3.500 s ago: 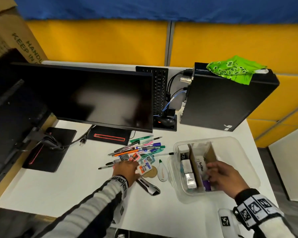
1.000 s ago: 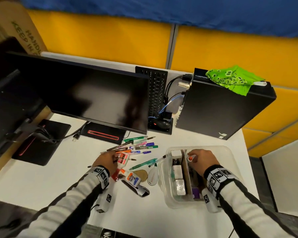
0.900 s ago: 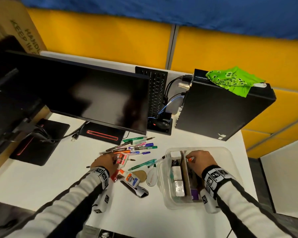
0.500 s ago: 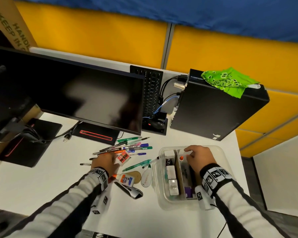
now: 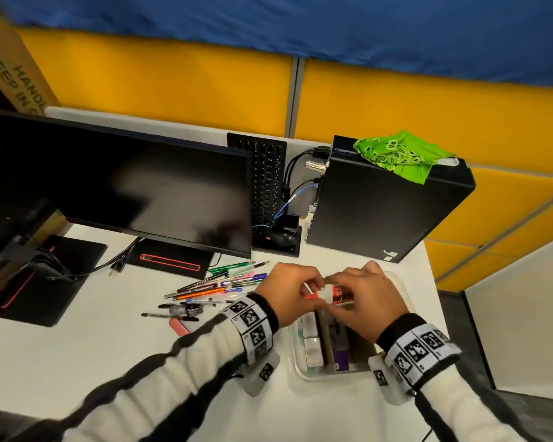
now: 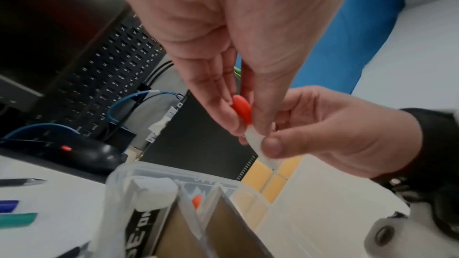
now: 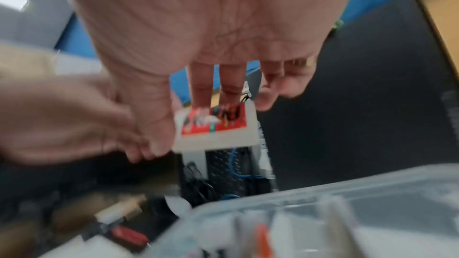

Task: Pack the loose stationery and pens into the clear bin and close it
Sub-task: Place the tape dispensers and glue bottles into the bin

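A small white glue bottle with a red label and an orange cap hangs above the clear bin. My left hand pinches the cap end, and my right hand grips the labelled body. The lidless bin stands at the table's front right and holds white boxes, a purple item, a cardboard divider and another orange-capped bottle. Several loose pens and a pink eraser lie on the white table, left of the bin. No lid shows.
A black monitor stands behind the pens. Behind the bin is a black PC tower with a green cloth on top. An upright keyboard, a mouse and cables sit between them. The table's right edge runs close beside the bin.
My left hand has left the pen pile and carried a glue bottle right, to above the bin. My right hand has come up out of the bin and taken hold of the bottle's body.
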Motion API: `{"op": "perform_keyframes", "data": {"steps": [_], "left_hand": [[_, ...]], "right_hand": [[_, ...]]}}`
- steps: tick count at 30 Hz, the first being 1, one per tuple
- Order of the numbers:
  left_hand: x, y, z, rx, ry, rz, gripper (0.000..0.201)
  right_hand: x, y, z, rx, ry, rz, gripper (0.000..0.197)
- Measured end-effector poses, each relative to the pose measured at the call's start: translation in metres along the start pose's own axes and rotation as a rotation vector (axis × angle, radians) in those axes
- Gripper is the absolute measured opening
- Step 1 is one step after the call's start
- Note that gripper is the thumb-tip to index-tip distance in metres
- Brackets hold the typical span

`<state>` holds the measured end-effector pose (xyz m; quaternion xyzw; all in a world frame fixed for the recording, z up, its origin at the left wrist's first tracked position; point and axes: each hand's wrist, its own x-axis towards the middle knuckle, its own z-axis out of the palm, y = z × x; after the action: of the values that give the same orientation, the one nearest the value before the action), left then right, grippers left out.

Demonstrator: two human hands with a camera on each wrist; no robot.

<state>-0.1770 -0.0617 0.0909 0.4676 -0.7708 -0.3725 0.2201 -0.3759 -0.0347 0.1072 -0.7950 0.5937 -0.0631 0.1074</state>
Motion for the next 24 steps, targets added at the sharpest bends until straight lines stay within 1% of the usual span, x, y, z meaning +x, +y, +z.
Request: {"op": "perform_keyframes", "data": {"steps": [2, 4, 5, 7, 8, 9, 10, 11, 12, 13, 14, 15, 16, 17, 18, 20, 22, 24], "left_hand": [[0.002, 0.002, 0.005, -0.096, -0.018, -0.022, 0.026], [0.000, 0.004, 0.005, -0.212, -0.041, -0.023, 0.028], [-0.002, 0.003, 0.002, -0.275, -0.033, -0.034, 0.028], [-0.006, -0.008, -0.013, -0.344, 0.058, -0.077, 0.025], [-0.009, -0.023, -0.022, -0.322, 0.134, -0.104, 0.022], [-0.014, -0.043, -0.032, -0.266, 0.202, -0.143, 0.020], [-0.020, -0.067, -0.042, -0.181, 0.248, -0.196, 0.018], [-0.029, -0.090, -0.051, -0.064, 0.245, -0.271, 0.018], [-0.038, -0.113, -0.057, 0.060, 0.189, -0.365, 0.018], [-0.048, -0.133, -0.059, 0.187, 0.084, -0.476, 0.017], [-0.057, -0.151, -0.057, 0.297, -0.041, -0.557, 0.017], [-0.067, -0.164, -0.052, 0.386, -0.165, -0.626, 0.022], [-0.073, -0.174, -0.045, 0.446, -0.251, -0.647, 0.033], [-0.078, -0.178, -0.038, 0.504, -0.311, -0.644, 0.042], [-0.082, -0.182, -0.032, 0.571, -0.361, -0.613, 0.046], [-0.085, -0.180, -0.022, 0.716, -0.458, -0.538, 0.044], [-0.087, -0.179, -0.015, 0.790, -0.490, -0.521, 0.041], [-0.089, -0.178, -0.013, 0.811, -0.475, -0.529, 0.037]], "right_hand": [[-0.005, 0.007, 0.002, -0.124, -0.011, 0.017, 0.042], [-0.008, 0.015, 0.005, -0.162, -0.032, 0.036, 0.039], [-0.008, 0.017, 0.007, -0.118, -0.053, 0.066, 0.037], [-0.006, 0.022, 0.012, 0.074, -0.098, 0.143, 0.028], [-0.005, 0.024, 0.014, 0.133, -0.129, 0.162, 0.021], [-0.003, 0.024, 0.016, 0.140, -0.176, 0.164, 0.017], [-0.001, 0.025, 0.019, 0.116, -0.225, 0.158, 0.017], [0.001, 0.026, 0.024, 0.064, -0.272, 0.155, 0.017], [0.004, 0.026, 0.029, 0.001, -0.311, 0.149, 0.017], [0.008, 0.025, 0.035, -0.060, -0.342, 0.144, 0.020], [0.011, 0.025, 0.041, -0.098, -0.363, 0.134, 0.023], [0.016, 0.023, 0.046, -0.127, -0.381, 0.124, 0.027], [0.020, 0.022, 0.050, -0.141, -0.384, 0.117, 0.028], [0.023, 0.022, 0.054, -0.141, -0.384, 0.129, 0.029], [0.027, 0.022, 0.057, -0.125, -0.379, 0.145, 0.031], [0.032, 0.024, 0.063, -0.078, -0.364, 0.198, 0.036], [0.035, 0.025, 0.065, -0.031, -0.348, 0.250, 0.039], [0.036, 0.026, 0.066, -0.013, -0.340, 0.287, 0.031]]}}
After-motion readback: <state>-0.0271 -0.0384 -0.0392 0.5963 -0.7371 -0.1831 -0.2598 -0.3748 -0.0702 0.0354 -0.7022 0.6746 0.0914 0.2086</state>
